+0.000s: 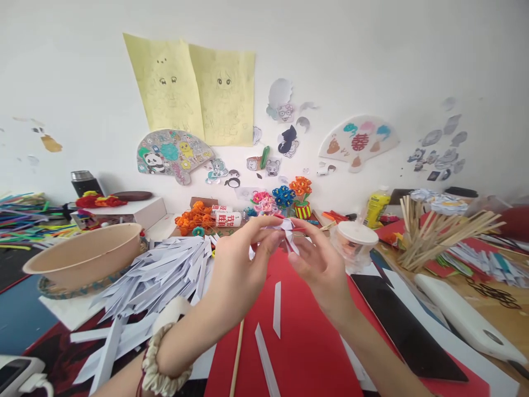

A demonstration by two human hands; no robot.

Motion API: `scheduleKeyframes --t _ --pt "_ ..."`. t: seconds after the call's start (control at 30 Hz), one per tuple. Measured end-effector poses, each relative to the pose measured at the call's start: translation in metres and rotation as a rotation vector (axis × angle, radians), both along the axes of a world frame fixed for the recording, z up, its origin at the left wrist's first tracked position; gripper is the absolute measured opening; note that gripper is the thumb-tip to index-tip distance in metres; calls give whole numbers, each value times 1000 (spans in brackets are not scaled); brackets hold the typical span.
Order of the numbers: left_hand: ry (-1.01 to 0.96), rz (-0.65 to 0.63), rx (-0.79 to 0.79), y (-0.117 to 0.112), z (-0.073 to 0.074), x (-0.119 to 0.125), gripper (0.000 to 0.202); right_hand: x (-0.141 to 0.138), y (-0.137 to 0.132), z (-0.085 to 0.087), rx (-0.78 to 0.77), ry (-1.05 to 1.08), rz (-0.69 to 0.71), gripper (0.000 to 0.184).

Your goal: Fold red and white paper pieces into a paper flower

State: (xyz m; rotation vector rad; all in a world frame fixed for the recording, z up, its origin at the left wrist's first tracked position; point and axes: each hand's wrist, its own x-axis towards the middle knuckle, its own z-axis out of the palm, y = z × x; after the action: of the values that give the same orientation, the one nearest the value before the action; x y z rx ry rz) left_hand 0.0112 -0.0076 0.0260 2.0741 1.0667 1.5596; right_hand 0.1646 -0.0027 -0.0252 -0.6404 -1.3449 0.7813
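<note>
**Folded paper pinched over the red sheet**

The table carries a red sheet at its near edge. Above it, the left hand and right hand each pinch the small folded paper piece. Uneven pulling could tear it or loosen its folds.

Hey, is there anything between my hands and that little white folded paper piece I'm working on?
Nothing visible. The left hand and right hand both already pinch the white folded paper piece at their fingertips, above the red sheet.
</note>
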Motion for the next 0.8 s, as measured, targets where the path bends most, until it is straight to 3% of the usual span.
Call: scheduleKeyframes --t 0.1,0.23,0.37,0.47,0.6,0.8 --pt "87 -5 62 -1 0 3 21 -2 -2 4 -56 57 92 50" --pt "143 -21 174 -3 -2 5 31 0 2 4 -184 101 21 33" --pt "93 105 251 -4 4 -2 18 4 8 2 -263 157 -16 26" --pt "183 200 246 -1 13 -9 8 5 10 2 -281 166 -6 29" --pt "326 74 150 4 22 -15 12 5 8 2 -191 92 24 36" --pt "342 -71 -4 6 29 -18 13 6 6 1 -135 35 16 35"
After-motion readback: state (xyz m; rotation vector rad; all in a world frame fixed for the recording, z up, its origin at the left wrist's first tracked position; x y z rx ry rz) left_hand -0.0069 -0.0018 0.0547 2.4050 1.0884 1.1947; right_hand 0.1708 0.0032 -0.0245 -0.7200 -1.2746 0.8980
